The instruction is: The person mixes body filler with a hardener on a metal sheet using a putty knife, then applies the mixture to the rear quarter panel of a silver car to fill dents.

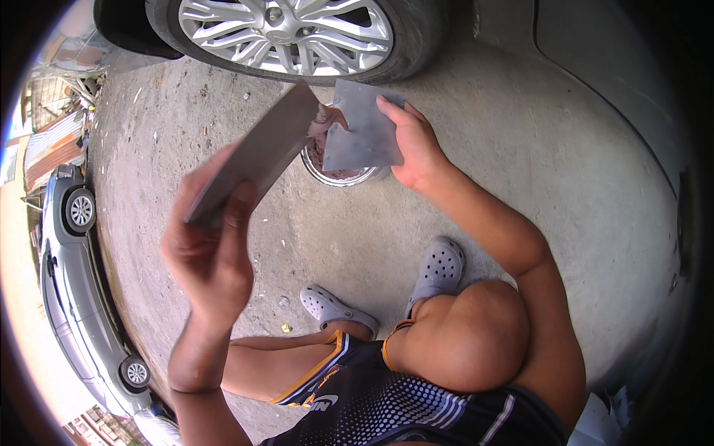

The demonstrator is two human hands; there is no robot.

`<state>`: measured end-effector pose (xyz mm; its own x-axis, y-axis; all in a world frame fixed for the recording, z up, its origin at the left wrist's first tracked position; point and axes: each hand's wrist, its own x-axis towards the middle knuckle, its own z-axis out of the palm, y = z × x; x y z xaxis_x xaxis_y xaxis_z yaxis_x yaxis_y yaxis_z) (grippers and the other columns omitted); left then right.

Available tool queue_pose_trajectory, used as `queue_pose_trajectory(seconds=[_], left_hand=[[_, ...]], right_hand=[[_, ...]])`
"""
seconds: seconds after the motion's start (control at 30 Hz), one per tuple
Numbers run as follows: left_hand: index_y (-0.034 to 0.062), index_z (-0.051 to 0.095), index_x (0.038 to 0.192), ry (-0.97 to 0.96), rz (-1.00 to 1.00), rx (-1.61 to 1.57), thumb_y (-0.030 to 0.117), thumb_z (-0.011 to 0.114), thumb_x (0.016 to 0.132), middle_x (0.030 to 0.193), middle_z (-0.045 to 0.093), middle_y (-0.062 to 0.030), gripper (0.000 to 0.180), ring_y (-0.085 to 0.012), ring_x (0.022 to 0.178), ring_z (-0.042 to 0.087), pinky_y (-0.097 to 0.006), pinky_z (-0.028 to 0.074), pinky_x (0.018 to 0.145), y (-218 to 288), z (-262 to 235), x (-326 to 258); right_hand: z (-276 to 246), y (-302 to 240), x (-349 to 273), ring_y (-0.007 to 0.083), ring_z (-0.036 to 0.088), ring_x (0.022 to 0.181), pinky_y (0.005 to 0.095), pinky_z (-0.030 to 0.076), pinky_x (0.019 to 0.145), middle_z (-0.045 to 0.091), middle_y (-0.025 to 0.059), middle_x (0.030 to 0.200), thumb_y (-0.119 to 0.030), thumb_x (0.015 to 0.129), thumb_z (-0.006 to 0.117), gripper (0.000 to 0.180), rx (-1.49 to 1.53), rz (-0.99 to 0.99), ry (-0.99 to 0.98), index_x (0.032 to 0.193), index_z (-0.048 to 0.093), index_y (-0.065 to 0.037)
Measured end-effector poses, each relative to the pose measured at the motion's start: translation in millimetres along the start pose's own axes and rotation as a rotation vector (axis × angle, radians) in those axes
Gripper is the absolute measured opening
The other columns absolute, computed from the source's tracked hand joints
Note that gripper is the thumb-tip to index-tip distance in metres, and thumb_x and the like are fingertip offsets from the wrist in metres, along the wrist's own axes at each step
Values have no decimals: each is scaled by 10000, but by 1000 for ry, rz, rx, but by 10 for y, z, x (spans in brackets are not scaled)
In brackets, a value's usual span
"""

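Concrete (pixel 335 230) forms the outdoor ground, grey, stained and flecked with small debris. At its near edge crouches the person (pixel 476 342), in dark patterned clothing (pixel 401 416), with grey perforated clogs (pixel 442 264) planted farther in. The left hand (pixel 222 271), raised and slightly blurred, grips a flat grey plate (pixel 260 149) tilted steeply, thumb on the near face and fingers largely hidden behind it. The right hand (pixel 418 149), arm stretched forward, clasps a second grey plate (pixel 364 134) by its right side, one digit across the face. Pinkish paste (pixel 327 117) shows between the two plates and appears to reach both. Beneath them, an open round tin (pixel 338 181) containing similar paste stands toward the far edge; the second grey plate hides part of its mouth. Just beyond, a vehicle wheel (pixel 281 33) with silver spokes bounds the far edge. A dark body panel (pixel 617 89) lines the right edge; a silver car (pixel 74 297) stands well apart along the left edge.
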<state>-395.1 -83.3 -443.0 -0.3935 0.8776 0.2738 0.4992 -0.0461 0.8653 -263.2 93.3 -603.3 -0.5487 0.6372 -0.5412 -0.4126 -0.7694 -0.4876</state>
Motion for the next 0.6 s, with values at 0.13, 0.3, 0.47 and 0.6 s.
queue_pose_trajectory(seconds=[0.13,0.3,0.47,0.6], left_hand=[[-33,655,1275,-192,290,240,-145,588,905,1266,691,-246,393,-370,1250,654,-424,517,1058,-278,233,-170],[51,683,1249,-278,559,435,-99,661,724,1309,665,-235,546,-446,1264,630,-569,526,1057,-682,373,-302],[79,682,1260,-299,550,552,-104,649,704,1312,666,-211,587,-427,1267,632,-541,532,1062,-764,425,-327],[70,666,1283,-254,263,503,-135,596,803,1242,699,-199,527,-390,1172,689,-471,569,990,-862,272,-249]], right_hand=[[62,7,-166,202,656,1133,388,531,988,674,75,1242,-239,1056,576,303,87,51,-29,1303,591,-64],[-103,20,-275,205,666,1126,380,526,1002,687,80,1237,-238,1064,555,313,133,71,-61,1319,586,-60],[-316,71,-240,216,667,1135,388,542,986,676,100,1234,-213,1061,555,287,154,13,-40,1294,580,-48],[-490,-66,-197,231,653,1176,405,524,1050,663,123,1299,-250,1054,572,388,256,-60,-198,1373,568,-31]])
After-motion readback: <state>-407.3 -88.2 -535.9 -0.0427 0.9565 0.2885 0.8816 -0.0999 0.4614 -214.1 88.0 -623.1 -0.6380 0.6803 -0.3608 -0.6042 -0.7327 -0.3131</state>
